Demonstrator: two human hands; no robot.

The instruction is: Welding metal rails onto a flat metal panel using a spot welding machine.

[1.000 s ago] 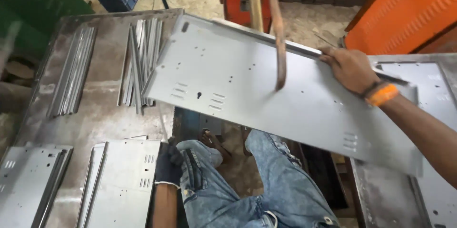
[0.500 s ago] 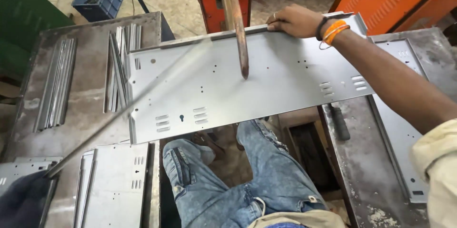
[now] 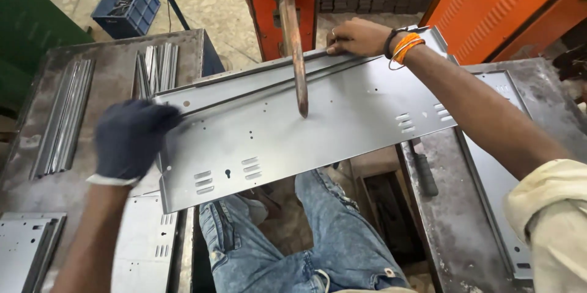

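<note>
Head view: long sheet-metal panel (image 3: 293, 128) lying flat beneath welding electrode rod (image 3: 295, 54), long axis left-right, right end tilted far. Gloved left hand (image 3: 129, 137) grasping left end; bare right hand (image 3: 358, 37) gripping far edge.

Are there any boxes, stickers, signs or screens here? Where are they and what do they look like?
No stickers, signs or screens show.
Blue plastic crate: on the floor at top left, boxy with slotted walls, something dark inside.
Nothing else is a package: the left hand and right hand hold a plain grey metal panel.
</note>
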